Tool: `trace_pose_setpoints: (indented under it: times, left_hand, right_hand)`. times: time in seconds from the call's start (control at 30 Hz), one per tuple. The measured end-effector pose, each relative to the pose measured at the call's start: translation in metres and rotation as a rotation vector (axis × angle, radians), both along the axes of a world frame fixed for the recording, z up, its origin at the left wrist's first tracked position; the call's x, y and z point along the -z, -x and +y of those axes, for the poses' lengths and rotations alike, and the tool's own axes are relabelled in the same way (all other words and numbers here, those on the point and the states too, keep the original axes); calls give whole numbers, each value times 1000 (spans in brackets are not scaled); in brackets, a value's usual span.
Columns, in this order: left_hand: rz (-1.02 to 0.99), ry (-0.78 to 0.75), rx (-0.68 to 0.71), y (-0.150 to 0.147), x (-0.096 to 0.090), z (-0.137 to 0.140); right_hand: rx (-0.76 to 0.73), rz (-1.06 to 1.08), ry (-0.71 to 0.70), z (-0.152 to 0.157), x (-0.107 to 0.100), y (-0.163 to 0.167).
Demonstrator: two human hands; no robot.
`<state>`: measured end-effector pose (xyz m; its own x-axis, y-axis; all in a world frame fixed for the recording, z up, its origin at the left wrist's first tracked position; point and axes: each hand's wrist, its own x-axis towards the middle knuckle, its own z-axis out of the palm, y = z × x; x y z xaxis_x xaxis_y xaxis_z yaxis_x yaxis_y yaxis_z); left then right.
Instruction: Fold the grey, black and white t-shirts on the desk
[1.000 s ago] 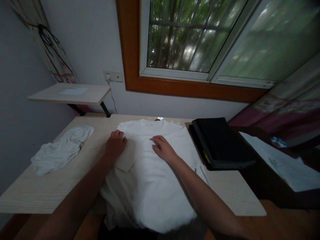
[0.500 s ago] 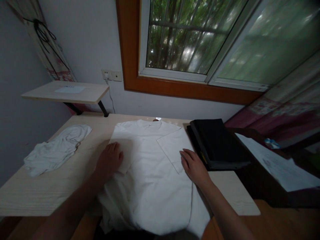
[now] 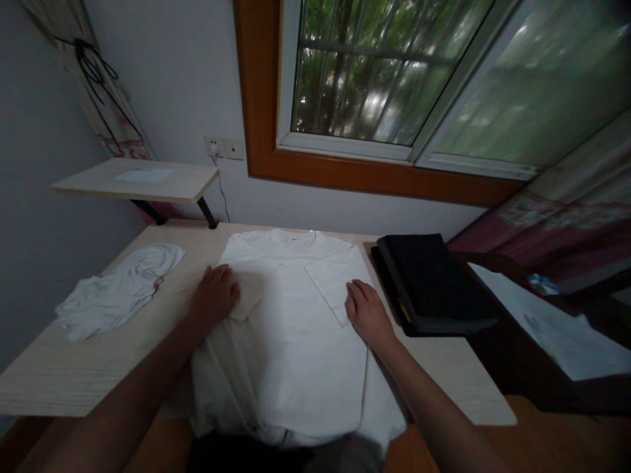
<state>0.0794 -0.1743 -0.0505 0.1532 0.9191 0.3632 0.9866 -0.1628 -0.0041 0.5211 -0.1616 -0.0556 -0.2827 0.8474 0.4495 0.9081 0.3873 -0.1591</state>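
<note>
A white T-shirt lies spread on the pale wooden table, its collar at the far edge and its lower part hanging over the near edge towards me. Both sleeves are folded inward over the body. My left hand rests at the shirt's left side beside the folded left sleeve, fingers stretched forward and slightly bent. On the opposite side, my right hand lies palm down on the outer edge of the right sleeve, fingers extended. The undersides of both hands are hidden.
A crumpled white cloth lies on the table's left. Behind it stands a raised shelf with a paper on top. To the right are a black folder and a large paper sheet. A window is ahead.
The shirt has shifted slightly away from me, its collar now covering a small object at the far edge. Both hands have moved forward, the right one also a little leftward.
</note>
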Motion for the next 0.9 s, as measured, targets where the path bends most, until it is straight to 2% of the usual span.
trace_pose_setpoints:
  times: [0.37,0.67,0.9]
  left_hand:
    - [-51,-27,79,31,11,59]
    - [-58,54,26,33,10,96]
    - [-72,26,37,36,13,115]
  right_hand:
    - [-13,-4,-35,46,0,10]
    - [-15,-25,-16,86,3,8]
    - [-56,-12,23,122,6,3]
